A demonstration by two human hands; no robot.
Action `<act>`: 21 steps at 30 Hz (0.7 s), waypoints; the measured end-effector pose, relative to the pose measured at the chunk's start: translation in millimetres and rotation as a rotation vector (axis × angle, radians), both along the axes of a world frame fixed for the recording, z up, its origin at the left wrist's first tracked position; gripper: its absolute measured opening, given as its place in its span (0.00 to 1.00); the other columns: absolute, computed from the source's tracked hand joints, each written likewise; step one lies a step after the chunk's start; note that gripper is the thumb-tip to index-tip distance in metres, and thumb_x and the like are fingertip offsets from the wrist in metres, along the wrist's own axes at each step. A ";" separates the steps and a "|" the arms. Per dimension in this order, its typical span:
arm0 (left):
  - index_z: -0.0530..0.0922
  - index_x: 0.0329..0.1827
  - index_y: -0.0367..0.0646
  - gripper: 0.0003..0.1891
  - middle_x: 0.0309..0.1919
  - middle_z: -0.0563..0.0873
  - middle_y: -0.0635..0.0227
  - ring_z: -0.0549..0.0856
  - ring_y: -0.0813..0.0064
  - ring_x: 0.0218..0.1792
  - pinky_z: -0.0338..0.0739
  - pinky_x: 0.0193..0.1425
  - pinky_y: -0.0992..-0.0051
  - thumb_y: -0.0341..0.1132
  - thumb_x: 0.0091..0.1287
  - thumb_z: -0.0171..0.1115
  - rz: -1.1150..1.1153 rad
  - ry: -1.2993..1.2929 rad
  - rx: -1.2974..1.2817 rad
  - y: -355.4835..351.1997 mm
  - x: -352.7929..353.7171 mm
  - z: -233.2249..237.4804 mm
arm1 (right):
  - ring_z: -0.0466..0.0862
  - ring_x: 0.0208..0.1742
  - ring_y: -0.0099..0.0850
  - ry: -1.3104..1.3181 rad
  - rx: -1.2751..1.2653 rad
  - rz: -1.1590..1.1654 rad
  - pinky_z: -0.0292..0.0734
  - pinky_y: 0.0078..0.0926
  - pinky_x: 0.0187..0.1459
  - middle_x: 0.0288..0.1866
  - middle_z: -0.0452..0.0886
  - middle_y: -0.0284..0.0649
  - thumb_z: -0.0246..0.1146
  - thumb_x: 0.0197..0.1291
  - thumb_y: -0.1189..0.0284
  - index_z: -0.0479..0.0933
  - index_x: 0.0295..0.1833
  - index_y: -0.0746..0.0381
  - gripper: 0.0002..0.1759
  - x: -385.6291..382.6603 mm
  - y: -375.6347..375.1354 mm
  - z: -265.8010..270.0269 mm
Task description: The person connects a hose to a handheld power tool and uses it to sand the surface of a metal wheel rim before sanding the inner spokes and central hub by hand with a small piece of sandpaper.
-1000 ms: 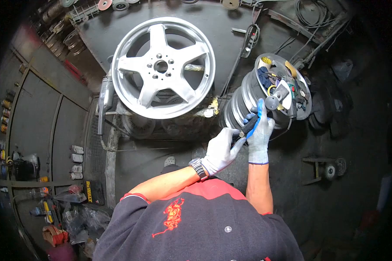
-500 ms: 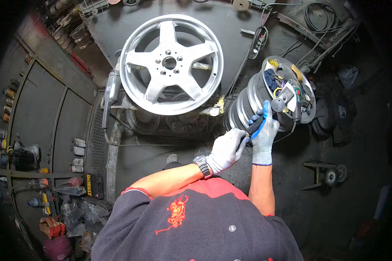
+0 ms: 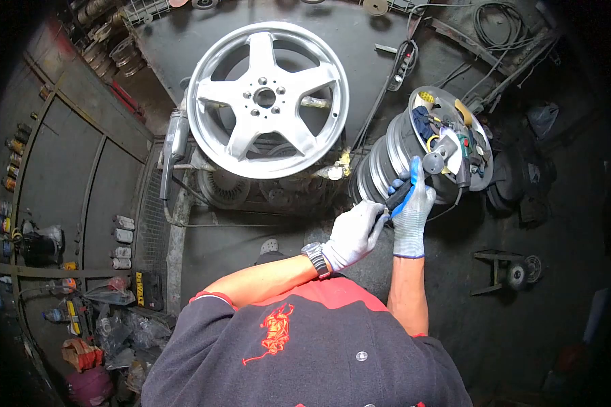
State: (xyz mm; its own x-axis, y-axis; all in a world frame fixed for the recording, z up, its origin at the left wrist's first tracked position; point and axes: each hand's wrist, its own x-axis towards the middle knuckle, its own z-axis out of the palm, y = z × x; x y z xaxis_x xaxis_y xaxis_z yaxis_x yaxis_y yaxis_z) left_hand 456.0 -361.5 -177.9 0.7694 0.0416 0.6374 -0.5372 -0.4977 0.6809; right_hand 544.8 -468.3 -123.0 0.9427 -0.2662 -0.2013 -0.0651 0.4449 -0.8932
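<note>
My right hand (image 3: 414,207), in a grey-and-blue work glove, is wrapped round a black-handled tool (image 3: 400,196) with a round grey head (image 3: 433,163). Its thumb lies stretched along the handle toward that head. My left hand (image 3: 355,230), in a white glove with a watch at the wrist, has its fingers closed at the tool's near end; what exactly they pinch there I cannot tell. Both hands are in front of a stack of wheel rims (image 3: 380,159). The top rim (image 3: 483,178) holds tools, a yellow roll and dark cloth, partly behind the grey head.
A silver five-spoke wheel (image 3: 265,98) sits on a stand ahead of me. Left of it hangs a grey-black power tool (image 3: 175,139) with a cord. A power strip (image 3: 403,64) and cables lie at the back right. A bench grinder (image 3: 516,275) stands at the right.
</note>
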 end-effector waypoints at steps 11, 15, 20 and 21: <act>0.79 0.52 0.39 0.12 0.40 0.86 0.54 0.89 0.53 0.37 0.83 0.39 0.62 0.26 0.67 0.69 -0.016 0.034 0.002 -0.1 -3.7 -1.4 | 0.75 0.23 0.21 -0.028 0.024 -0.003 0.70 0.23 0.22 0.30 0.76 0.30 0.74 0.68 0.55 0.78 0.44 0.58 0.19 -3.4 0.2 -1.9; 0.79 0.52 0.39 0.13 0.41 0.86 0.54 0.89 0.53 0.38 0.83 0.39 0.62 0.26 0.67 0.70 -0.018 0.023 0.003 -0.2 -5.4 0.9 | 0.76 0.23 0.21 -0.018 0.013 0.013 0.70 0.23 0.22 0.30 0.76 0.30 0.74 0.68 0.55 0.78 0.44 0.58 0.19 -6.2 0.4 -0.2; 0.79 0.52 0.38 0.13 0.41 0.86 0.53 0.89 0.53 0.38 0.83 0.39 0.62 0.26 0.67 0.70 -0.012 0.019 0.007 0.3 -6.0 -2.3 | 0.76 0.24 0.21 0.027 -0.019 0.000 0.70 0.23 0.22 0.30 0.76 0.30 0.74 0.68 0.55 0.78 0.46 0.57 0.19 -4.6 -2.5 -6.2; 0.79 0.52 0.38 0.13 0.41 0.86 0.53 0.89 0.53 0.38 0.83 0.39 0.62 0.26 0.67 0.70 -0.012 0.015 0.004 -0.2 -5.8 -2.8 | 0.76 0.24 0.21 0.027 -0.020 0.001 0.70 0.23 0.22 0.30 0.76 0.30 0.74 0.68 0.55 0.78 0.46 0.57 0.19 -5.5 -1.5 -5.1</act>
